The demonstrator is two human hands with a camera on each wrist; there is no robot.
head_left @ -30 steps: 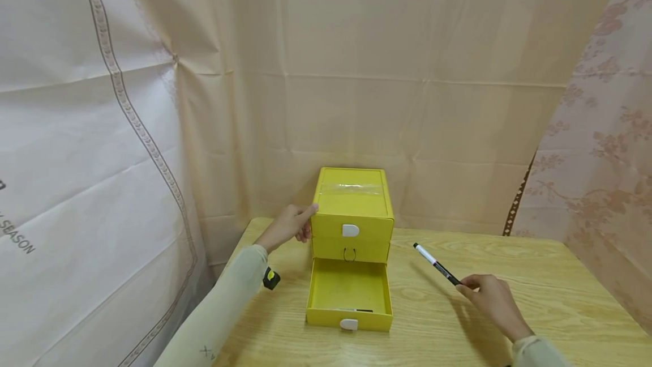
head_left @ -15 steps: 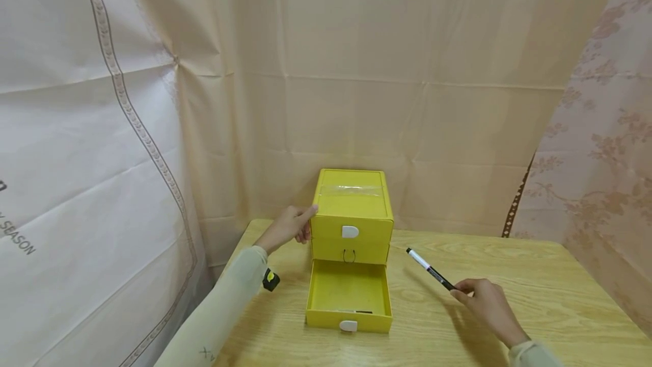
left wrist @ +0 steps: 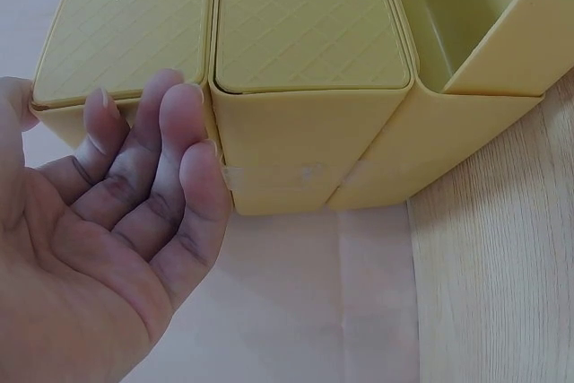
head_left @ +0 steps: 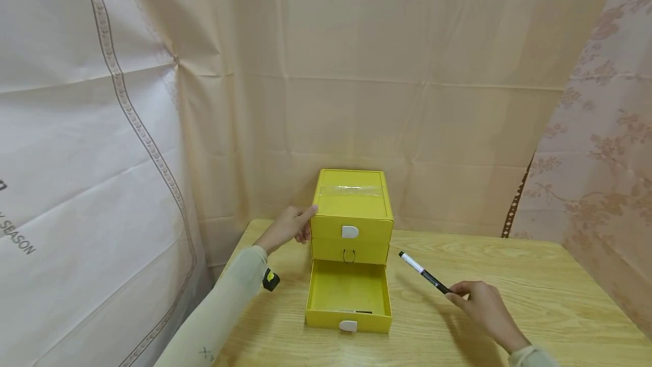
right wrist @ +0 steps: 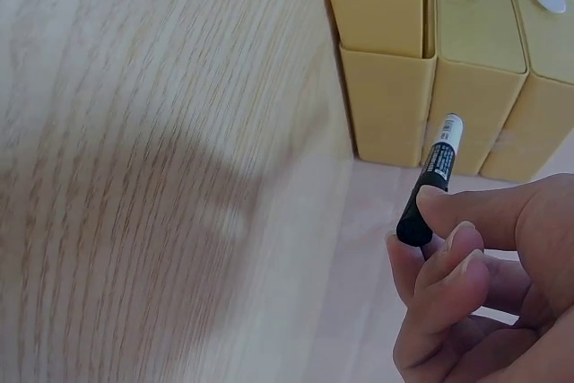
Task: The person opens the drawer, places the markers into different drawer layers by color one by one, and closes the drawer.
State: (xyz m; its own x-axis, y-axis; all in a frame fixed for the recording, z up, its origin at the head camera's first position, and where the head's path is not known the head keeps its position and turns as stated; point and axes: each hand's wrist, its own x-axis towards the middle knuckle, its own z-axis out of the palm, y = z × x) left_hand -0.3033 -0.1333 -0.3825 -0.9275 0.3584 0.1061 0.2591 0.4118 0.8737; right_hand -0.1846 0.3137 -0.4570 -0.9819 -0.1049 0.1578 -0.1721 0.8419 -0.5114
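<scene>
A yellow drawer box (head_left: 351, 203) stands on the table with its bottom drawer (head_left: 348, 287) pulled out. My left hand (head_left: 289, 225) holds the box by its upper left edge. In the left wrist view, the thumb lies at the top edge and the bent fingers (left wrist: 193, 177) rest on the side wall. To the right of the box, my right hand (head_left: 484, 304) pinches a marker pen (head_left: 425, 273) by its black end. The marker's white part and black tip point up and left. Inside the open drawer, a thin black-and-white pen-like item (head_left: 361, 312) lies along the front wall, mostly hidden.
The wooden table (head_left: 509, 265) extends to both sides of the box, with a beige cloth (head_left: 356, 72) hanging behind. Beside the left cuff shows a small black object with a yellow patch (head_left: 271, 280). Clear tape (head_left: 351, 188) crosses the box top.
My right hand has moved left and slightly down with the marker pen, bringing its tip closer to the box. The left hand and the open drawer have stayed in place.
</scene>
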